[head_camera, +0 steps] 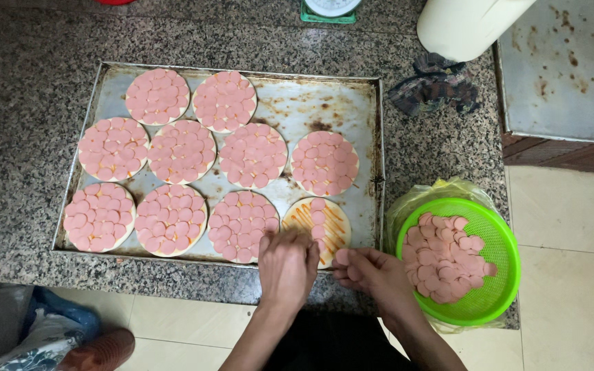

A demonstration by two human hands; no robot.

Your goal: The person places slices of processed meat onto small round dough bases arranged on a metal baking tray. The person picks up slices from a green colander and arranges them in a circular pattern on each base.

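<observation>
The left hand (287, 264) is pressing curled fingers onto the near-right dough round (324, 223) in the metal tray (297, 103) — 9 others lying covered — while the right hand (372, 275) is pinching sausage slices (344, 258), so more slices from the green basket (500, 288) seem needed.

Speckled granite counter (29, 89) bears a worn metal baking tray (311, 103); green sieve basket (500, 288) on plastic bag; crumpled dark cloth (434, 86).
</observation>
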